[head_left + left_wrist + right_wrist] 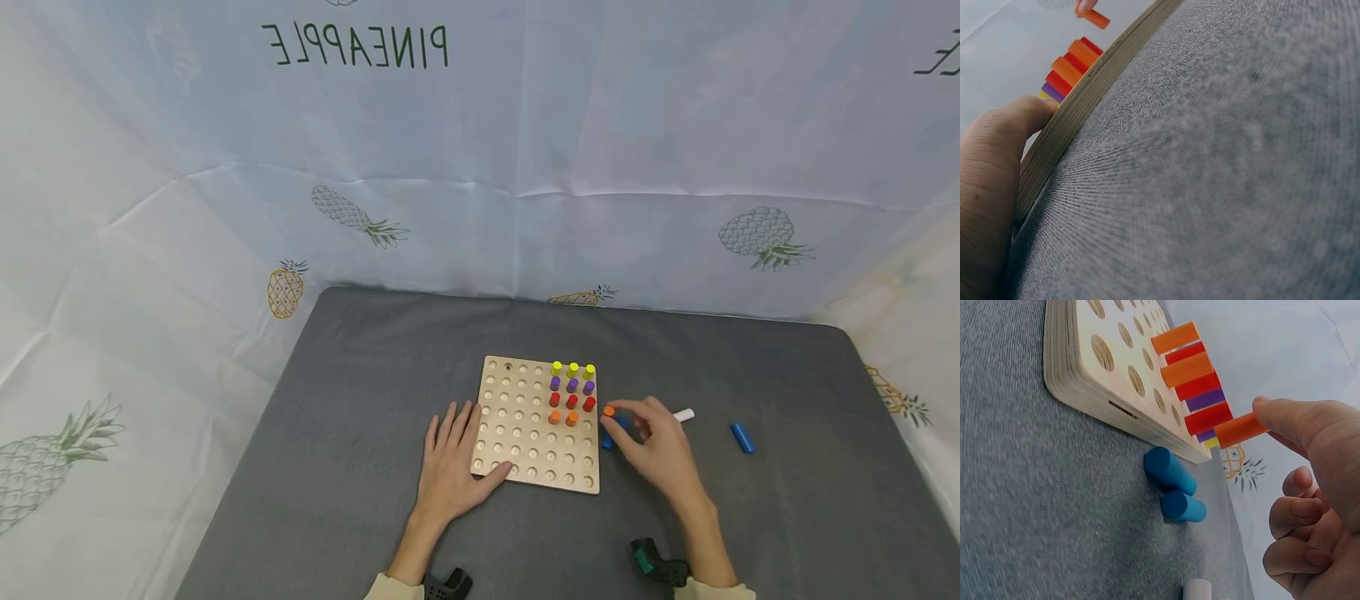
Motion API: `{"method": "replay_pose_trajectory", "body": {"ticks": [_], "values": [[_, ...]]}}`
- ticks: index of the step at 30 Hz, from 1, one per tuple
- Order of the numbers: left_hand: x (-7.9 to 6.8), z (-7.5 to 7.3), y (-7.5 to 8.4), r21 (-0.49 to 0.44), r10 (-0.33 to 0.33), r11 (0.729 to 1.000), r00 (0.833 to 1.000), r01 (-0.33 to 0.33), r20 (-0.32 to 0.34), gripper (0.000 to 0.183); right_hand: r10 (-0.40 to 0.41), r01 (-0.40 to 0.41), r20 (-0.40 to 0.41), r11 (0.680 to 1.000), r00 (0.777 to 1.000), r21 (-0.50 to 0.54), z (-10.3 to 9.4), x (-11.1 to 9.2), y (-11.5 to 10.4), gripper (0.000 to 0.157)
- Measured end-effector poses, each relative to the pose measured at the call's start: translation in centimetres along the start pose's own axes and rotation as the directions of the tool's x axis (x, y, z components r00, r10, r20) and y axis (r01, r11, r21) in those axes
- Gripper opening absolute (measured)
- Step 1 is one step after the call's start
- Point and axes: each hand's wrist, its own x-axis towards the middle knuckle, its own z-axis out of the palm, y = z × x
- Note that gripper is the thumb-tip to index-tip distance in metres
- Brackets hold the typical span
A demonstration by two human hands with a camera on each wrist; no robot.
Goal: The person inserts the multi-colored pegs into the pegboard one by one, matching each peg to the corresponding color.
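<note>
A square wooden pegboard point(517, 429) with rows of round holes lies on the grey cloth. Yellow, purple and red pegs stand in rows at its far right, three of each colour, with two orange pegs point(563, 417) in the row nearer me. My left hand point(452, 471) rests at the board's left edge, fingers straight, thumb over the near left corner. Between thumb and fingertip my right hand point(660, 446) pinches another orange peg point(1239, 430), held up just off the board's right edge. In the right wrist view its other fingers are curled.
Two blue pegs point(1175, 477) lie on the cloth right beside the board, partly under my right hand. A white peg point(684, 415) lies past that hand, and a blue peg point(742, 437) farther right. A pineapple-print curtain point(480, 233) hangs behind the table.
</note>
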Motion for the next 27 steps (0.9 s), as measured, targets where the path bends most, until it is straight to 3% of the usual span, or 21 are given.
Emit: {"method": "replay_pose_trajectory", "body": {"ticks": [13, 27], "values": [[0.0, 0.0, -0.1, 0.001, 0.007, 1.000, 1.000, -0.007, -0.012, 0.099, -0.043, 0.046, -0.041, 0.997, 0.998, 0.069, 1.3, 0.0, -0.5, 0.021], [0.0, 0.0, 0.0, -0.009, 0.019, 1.000, 0.999, -0.019, -0.026, 0.098, -0.010, 0.010, 0.007, 0.996, 1.000, 0.083, 1.8, -0.2, -0.6, 0.022]]}}
